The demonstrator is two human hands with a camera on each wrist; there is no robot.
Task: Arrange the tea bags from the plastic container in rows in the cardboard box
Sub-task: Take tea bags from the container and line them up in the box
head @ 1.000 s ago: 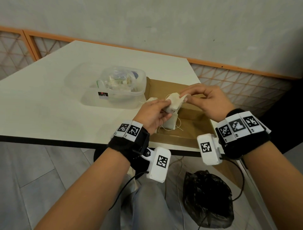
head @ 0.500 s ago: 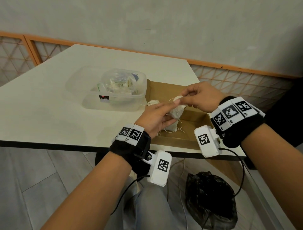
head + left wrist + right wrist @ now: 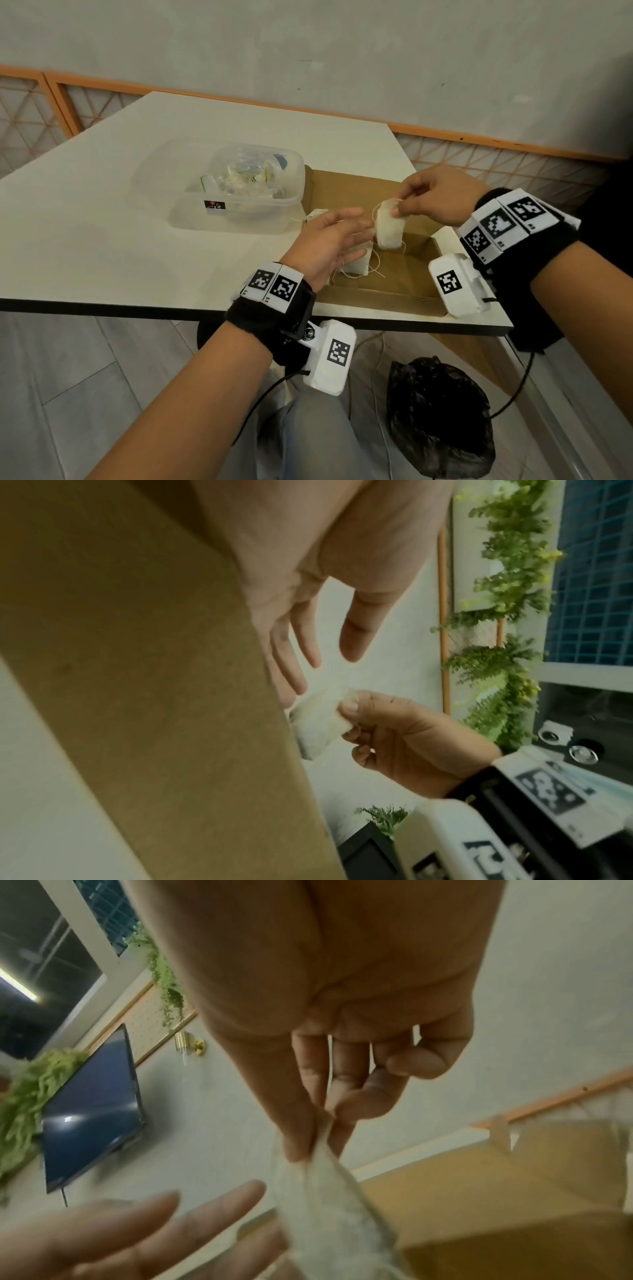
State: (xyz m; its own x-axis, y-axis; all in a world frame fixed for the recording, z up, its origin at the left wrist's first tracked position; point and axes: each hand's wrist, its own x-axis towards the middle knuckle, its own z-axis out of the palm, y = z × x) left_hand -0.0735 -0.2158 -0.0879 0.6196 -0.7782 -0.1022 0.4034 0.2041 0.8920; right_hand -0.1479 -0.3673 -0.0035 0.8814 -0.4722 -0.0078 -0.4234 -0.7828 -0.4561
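My right hand (image 3: 424,195) pinches the top edge of a white tea bag (image 3: 388,224) between thumb and fingers, and the bag hangs over the open cardboard box (image 3: 407,274). The same tea bag (image 3: 322,721) shows in the left wrist view and again, the tea bag (image 3: 329,1199), in the right wrist view. My left hand (image 3: 329,240) hovers open just left of it, fingers straight, over another tea bag (image 3: 356,262) standing in the box's near left corner. A third tea bag (image 3: 317,216) lies at the box's left edge. The clear plastic container (image 3: 191,212) holds several more bags.
The white table (image 3: 102,222) ends in a dark front edge just below the box. A black plastic bag (image 3: 442,418) and cables lie on the tiled floor under the table. An orange lattice rail runs along the wall behind.
My left hand has let go of the tea bag and opened, drawing back to the left. My right hand alone now holds the bag by its top, unfolded and hanging straight.
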